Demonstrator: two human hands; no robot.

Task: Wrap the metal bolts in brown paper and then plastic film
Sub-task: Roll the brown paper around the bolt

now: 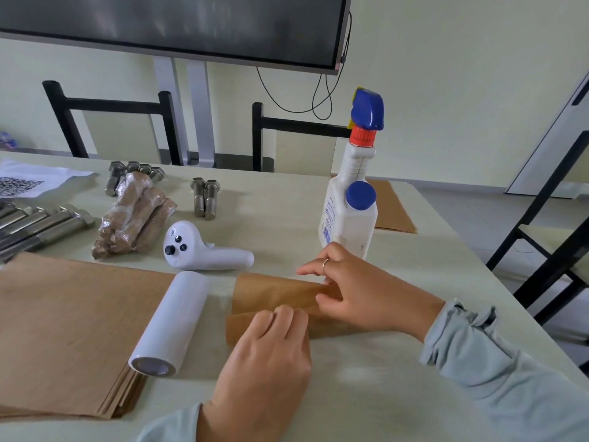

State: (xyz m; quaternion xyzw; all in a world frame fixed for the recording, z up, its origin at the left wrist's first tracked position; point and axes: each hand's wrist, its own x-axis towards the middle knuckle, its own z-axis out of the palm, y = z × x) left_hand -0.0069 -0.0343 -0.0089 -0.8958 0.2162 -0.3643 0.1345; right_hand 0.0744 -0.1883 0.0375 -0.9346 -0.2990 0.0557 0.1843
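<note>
White plastic spray bottle [349, 215] with a red collar and blue trigger head stands upright on the pale surface [366, 393], right of centre; contents not visible through the wall. Blue print on its side label, too small to read.

Folded brown paper sheet [274, 298] lies near centre, partly rolled. Left hand [267, 355] rests palm-down on its near edge, fingers curled over the fold. Right hand [353, 285], ring on one finger, pinches the paper's right end between thumb and fingers. Whatever is inside the fold is hidden.

Bare grey metal hex bolts: two [205, 199] lying side by side at far centre, a row [41, 226] at the left edge, several more [137, 172] farther back. A bundle of brown-paper rolls under clear plastic film [134, 215] lies among them.

White roll of film [170, 323] lies just left of the hands, overlapping a stack of flat brown paper sheets [67, 330]. White handheld controller [197, 247] marked "560" lies beyond it.
</note>
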